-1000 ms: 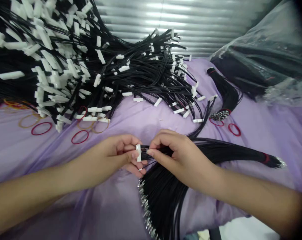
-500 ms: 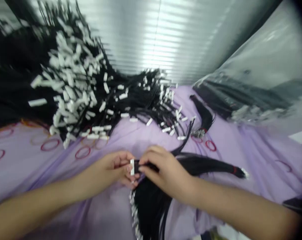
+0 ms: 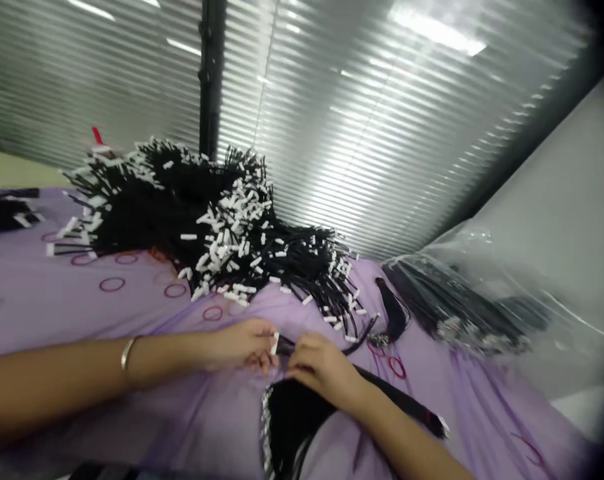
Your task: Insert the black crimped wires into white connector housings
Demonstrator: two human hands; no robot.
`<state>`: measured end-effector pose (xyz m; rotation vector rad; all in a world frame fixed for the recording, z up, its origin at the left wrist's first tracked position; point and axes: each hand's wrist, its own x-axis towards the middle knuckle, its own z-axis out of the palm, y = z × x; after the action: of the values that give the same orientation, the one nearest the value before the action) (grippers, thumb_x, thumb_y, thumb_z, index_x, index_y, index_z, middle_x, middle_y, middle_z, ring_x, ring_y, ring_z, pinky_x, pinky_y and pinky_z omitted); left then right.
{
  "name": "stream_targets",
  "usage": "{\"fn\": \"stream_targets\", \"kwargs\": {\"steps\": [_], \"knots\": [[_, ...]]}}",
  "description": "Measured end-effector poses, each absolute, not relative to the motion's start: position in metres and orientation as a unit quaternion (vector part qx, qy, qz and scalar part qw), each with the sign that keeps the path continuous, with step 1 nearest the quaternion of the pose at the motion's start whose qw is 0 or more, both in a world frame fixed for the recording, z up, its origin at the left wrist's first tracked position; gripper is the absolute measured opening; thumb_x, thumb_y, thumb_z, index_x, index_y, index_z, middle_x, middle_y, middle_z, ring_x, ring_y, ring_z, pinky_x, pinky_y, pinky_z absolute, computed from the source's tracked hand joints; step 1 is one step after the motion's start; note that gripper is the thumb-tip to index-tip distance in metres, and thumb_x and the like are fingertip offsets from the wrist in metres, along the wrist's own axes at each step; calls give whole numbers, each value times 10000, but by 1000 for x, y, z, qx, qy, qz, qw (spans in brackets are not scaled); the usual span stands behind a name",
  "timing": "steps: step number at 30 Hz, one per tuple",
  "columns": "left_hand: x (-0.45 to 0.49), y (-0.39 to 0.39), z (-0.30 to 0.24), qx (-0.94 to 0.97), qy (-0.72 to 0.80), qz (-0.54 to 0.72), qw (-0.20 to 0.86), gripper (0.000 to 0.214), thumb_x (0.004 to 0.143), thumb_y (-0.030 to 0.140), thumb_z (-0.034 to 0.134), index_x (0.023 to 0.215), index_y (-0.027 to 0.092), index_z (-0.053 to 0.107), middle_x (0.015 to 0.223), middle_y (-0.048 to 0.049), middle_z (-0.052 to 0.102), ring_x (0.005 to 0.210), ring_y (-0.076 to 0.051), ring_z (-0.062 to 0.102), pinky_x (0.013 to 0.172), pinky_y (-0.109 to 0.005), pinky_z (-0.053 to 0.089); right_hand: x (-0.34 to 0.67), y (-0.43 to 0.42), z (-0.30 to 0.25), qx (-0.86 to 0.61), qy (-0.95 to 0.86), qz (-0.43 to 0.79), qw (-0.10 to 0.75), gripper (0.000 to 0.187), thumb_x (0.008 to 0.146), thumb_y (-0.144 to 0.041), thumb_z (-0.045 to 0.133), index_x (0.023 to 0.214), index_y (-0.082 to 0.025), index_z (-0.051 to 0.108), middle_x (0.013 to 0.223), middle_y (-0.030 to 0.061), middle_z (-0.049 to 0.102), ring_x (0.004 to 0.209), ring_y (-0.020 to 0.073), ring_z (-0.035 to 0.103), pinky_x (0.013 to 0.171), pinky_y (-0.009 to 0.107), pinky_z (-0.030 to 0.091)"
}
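My left hand pinches the white end piece of a flat black strand. Just to its right, my right hand has its fingers closed round the same strand, which runs on under the palm. Below the hands lies a fan of black strands with silvery tips along its left edge. A tied black bundle stretches out to the right, partly behind my right forearm. Whether the strands are wire or hair I cannot tell.
A big heap of black strands with white end pieces lies at the back. Red rings are scattered on the purple cloth. A clear plastic bag of black strands lies on the right; a corrugated metal wall rises behind.
The view has tilted up and shows more of the wall and the whole heap. Both hands still grip the strand, at nearly the same spot in the picture.
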<state>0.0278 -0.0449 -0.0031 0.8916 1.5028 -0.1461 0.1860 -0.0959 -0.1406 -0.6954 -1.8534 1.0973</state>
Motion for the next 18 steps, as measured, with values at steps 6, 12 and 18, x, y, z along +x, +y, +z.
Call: {"fn": "stream_targets", "kwargs": {"steps": [6,12,18], "knots": [[22,-53,3,374,659,-82,648,208,898,341,573,860,159,478,740,-8,653,554,-81,572,467,-154,330,189,-106,-137,-196,-740,476,433,262,865,-390,610,884,-149,711,802,58,660,746,147,582,683,250,426],[24,-46,2,331,663,-105,664,202,857,340,635,884,174,522,758,2,656,563,-84,575,492,-159,375,190,-105,-136,-199,-694,537,437,130,826,-261,672,830,-131,686,869,48,625,808,114,577,781,213,446],[14,-45,-3,322,651,-106,679,258,833,345,678,900,156,516,791,-28,669,579,-91,590,477,-156,407,188,-106,-135,-200,-686,539,446,121,862,-208,616,883,-118,694,825,43,670,806,129,586,807,240,432]]}}
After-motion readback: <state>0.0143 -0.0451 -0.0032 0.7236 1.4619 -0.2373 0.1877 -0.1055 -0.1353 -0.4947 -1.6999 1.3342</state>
